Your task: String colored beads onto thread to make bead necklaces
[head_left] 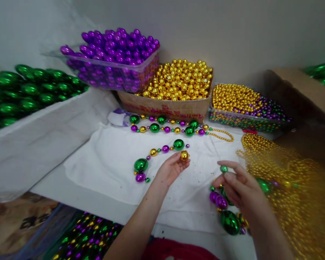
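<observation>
Between the fingertips of my left hand [176,167] is a shiny gold bead [184,155]. My right hand [241,184] pinches a small green bead [224,168] between thumb and fingers. Under and beside the right hand lies a bunch of beads with purple beads [221,202] and a large green bead [230,222], partly hidden by the hand. Left of my left hand, a curved row of beads rests on the white cloth [105,169], including a large green bead [141,165] and a purple bead [140,177]. A tiny purple bead [187,146] sits just beyond the gold one.
Behind are a clear tub of purple beads [148,68], a cardboard box of gold beads [162,106] and a tub of small mixed beads [249,117]. A finished-looking bead necklace [167,129] lies before them. Gold bead strands [292,187] heap at right; green beads [29,88] fill the left.
</observation>
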`<state>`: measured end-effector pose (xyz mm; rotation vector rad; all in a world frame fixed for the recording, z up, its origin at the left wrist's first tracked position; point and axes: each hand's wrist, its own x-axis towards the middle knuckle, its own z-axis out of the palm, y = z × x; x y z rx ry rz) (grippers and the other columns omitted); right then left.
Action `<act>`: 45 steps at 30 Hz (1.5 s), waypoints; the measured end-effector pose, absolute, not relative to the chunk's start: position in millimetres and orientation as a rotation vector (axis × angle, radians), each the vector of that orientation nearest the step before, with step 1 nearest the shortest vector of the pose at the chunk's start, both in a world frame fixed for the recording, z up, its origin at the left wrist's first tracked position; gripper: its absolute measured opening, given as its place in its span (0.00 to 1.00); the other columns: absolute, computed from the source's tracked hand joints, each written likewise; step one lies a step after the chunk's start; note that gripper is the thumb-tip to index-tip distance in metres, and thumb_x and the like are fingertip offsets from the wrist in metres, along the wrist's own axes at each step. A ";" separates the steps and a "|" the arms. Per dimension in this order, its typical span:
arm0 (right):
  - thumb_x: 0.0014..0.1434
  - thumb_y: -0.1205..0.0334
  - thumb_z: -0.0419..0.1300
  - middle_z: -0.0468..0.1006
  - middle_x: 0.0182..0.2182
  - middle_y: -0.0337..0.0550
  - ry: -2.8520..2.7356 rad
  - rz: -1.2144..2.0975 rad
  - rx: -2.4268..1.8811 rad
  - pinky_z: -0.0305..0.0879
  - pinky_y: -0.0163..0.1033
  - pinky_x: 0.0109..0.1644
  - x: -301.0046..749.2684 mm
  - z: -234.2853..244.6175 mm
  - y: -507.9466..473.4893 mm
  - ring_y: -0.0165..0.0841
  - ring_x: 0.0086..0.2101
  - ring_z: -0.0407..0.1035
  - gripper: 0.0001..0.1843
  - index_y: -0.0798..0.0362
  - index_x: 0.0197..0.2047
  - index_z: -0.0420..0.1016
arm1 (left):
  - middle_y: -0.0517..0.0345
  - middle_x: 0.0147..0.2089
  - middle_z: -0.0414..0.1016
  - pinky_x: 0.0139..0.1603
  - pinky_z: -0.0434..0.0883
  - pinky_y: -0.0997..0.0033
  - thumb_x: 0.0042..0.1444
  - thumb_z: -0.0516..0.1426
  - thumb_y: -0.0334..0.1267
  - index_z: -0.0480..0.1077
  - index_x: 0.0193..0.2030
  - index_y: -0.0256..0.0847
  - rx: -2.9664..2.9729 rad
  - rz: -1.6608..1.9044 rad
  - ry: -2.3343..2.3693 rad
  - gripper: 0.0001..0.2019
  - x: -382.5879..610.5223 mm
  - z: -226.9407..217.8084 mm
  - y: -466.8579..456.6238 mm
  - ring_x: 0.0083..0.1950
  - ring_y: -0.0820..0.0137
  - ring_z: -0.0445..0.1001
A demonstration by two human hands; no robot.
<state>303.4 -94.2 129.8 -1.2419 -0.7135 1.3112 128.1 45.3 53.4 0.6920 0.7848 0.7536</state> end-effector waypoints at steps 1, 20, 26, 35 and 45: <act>0.59 0.51 0.58 0.78 0.28 0.42 -0.777 1.351 -1.320 0.38 0.30 0.15 297.7 123.9 -97.1 0.21 0.13 0.44 0.20 0.50 0.52 0.65 | 0.47 0.43 0.76 0.46 0.73 0.70 0.60 0.51 0.33 0.70 0.44 0.33 0.502 0.780 0.721 0.09 122.4 54.0 44.8 0.40 0.71 0.76; 0.63 0.53 0.47 0.78 0.29 0.40 -1.370 1.258 -1.748 0.57 0.39 0.40 276.9 82.9 -123.8 0.36 0.33 0.67 0.19 0.52 0.53 0.65 | 0.41 0.41 0.77 0.46 0.75 0.69 0.62 0.49 0.30 0.70 0.42 0.28 0.107 0.903 0.700 0.10 101.1 58.6 41.3 0.43 0.64 0.78; 0.62 0.51 0.47 0.78 0.29 0.41 -1.298 1.266 -1.769 0.57 0.38 0.40 273.0 85.6 -123.6 0.37 0.35 0.67 0.20 0.51 0.52 0.66 | 0.40 0.43 0.77 0.48 0.74 0.68 0.62 0.50 0.30 0.69 0.44 0.27 0.144 0.908 0.718 0.10 104.5 60.6 36.4 0.45 0.63 0.78; 0.61 0.50 0.51 0.79 0.28 0.41 -1.175 1.248 -1.701 0.60 0.38 0.39 265.3 60.7 -123.1 0.35 0.31 0.70 0.22 0.53 0.53 0.67 | 0.45 0.46 0.77 0.54 0.70 0.62 0.58 0.55 0.30 0.68 0.45 0.33 0.300 0.918 0.613 0.08 109.5 51.1 17.3 0.50 0.59 0.75; 0.63 0.54 0.47 0.79 0.30 0.43 -1.180 1.054 -1.723 0.63 0.37 0.41 250.0 47.4 -108.5 0.36 0.34 0.72 0.19 0.54 0.52 0.65 | 0.46 0.49 0.73 0.55 0.66 0.57 0.57 0.58 0.35 0.68 0.48 0.37 0.425 0.786 0.500 0.12 118.9 50.6 -8.2 0.51 0.58 0.74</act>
